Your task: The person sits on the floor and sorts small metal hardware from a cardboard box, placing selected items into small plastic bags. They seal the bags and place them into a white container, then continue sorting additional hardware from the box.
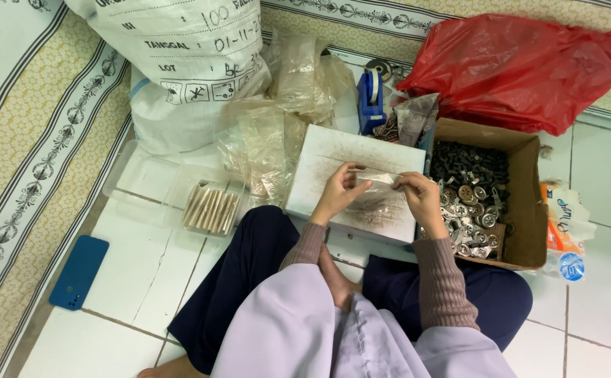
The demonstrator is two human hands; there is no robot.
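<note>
My left hand and my right hand pinch the two ends of a small clear plastic bag, holding it just above a white board with grey smudges. I sit cross-legged on the tiled floor with the board in front of my knees. To the right of my right hand stands an open cardboard box filled with small silver and dark metal parts.
A clear tray with filled packets lies to the left. Loose clear bags, a big white sack, a blue tape dispenser and a red plastic bag are behind. A blue phone lies far left.
</note>
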